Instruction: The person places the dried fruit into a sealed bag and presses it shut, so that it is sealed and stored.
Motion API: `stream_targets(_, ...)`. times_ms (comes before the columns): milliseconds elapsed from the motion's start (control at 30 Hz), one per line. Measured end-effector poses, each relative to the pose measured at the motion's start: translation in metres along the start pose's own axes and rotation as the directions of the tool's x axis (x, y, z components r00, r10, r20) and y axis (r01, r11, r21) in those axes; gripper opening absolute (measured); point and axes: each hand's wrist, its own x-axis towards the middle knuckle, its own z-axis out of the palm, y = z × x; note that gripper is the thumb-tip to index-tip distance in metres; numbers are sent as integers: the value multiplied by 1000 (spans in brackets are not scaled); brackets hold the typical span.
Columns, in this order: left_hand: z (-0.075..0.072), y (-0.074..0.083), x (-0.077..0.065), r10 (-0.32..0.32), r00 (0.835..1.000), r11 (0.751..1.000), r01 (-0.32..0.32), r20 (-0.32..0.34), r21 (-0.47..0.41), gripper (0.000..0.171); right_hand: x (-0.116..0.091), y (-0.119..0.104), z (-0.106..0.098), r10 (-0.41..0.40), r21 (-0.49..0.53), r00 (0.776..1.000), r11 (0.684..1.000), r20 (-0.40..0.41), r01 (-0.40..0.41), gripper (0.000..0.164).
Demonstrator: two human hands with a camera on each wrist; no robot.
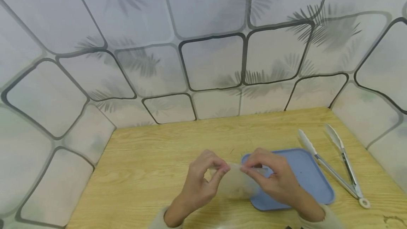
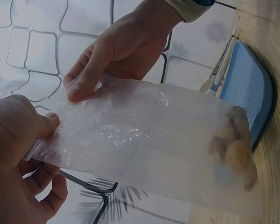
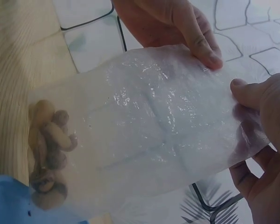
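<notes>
A translucent plastic bag (image 1: 236, 186) hangs between my two hands above the table. My left hand (image 1: 201, 181) pinches its top edge between thumb and fingers. Close beside it, my right hand (image 1: 278, 176) pinches the same edge. Several rounded brown pieces (image 3: 49, 154), their exact kind unclear through the cloudy plastic, lie gathered at the bag's bottom end. The bag's upper part looks flat and holds nothing visible. Behind the right hand, a blue tray (image 1: 305, 172) with a few dark specks is partly covered by hand and bag.
Metal tongs (image 1: 337, 177) with pale tips lie spread on the wood-grain table (image 1: 143, 165), right of the tray. Walls with a grey tile-and-leaf pattern (image 1: 213, 63) enclose the table at the back and both sides.
</notes>
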Motion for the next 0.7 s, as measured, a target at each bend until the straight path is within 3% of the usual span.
stream_targets(100,0,1,0,-5,1000,1000,5,9,-19,3,-1,0,-2,31,-21,999,999,12,-31,10)
stream_targets(300,3,0,-2,-12,999,998,14,38,-59,5,-2,-1,-5,75,-47,997,996,34,-73,32)
stream_targets(533,8,2,-1,31,999,998,-29,26,-49,17,-3,0,2,20,-18,999,1000,37,-19,9)
stream_targets(700,8,4,-2,16,999,998,-13,36,-61,17,-4,-3,7,12,-33,999,999,41,-11,12)
